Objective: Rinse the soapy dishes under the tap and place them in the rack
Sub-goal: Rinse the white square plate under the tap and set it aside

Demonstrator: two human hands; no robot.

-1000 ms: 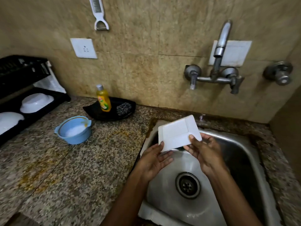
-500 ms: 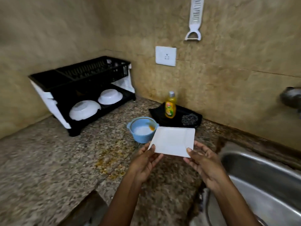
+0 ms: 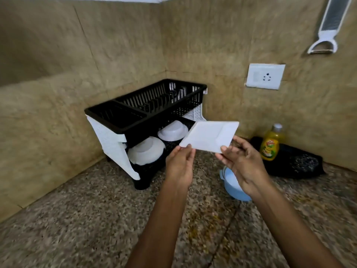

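Note:
A white square plate (image 3: 209, 135) is held flat in the air between both hands, just in front of the dish rack (image 3: 146, 111). My left hand (image 3: 180, 164) pinches its near left corner. My right hand (image 3: 244, 163) grips its near right edge, thumb on top. The rack is black with white sides and stands in the wall corner. Its upper basket shows upright dividers; two white bowls (image 3: 172, 130) (image 3: 145, 150) lie upside down on the lower shelf. The sink and tap are out of view.
A blue bowl (image 3: 234, 185) sits on the speckled granite counter (image 3: 87, 219) under my right wrist. A yellow soap bottle (image 3: 270, 144) and a scrubber sit on a black tray (image 3: 297, 163) by the wall. A socket (image 3: 265, 76) and a hanging peeler (image 3: 326, 28) are on the wall.
My view has swung left from the sink to the rack. Both hands carried the square plate from over the sink across the counter, up to the rack's front.

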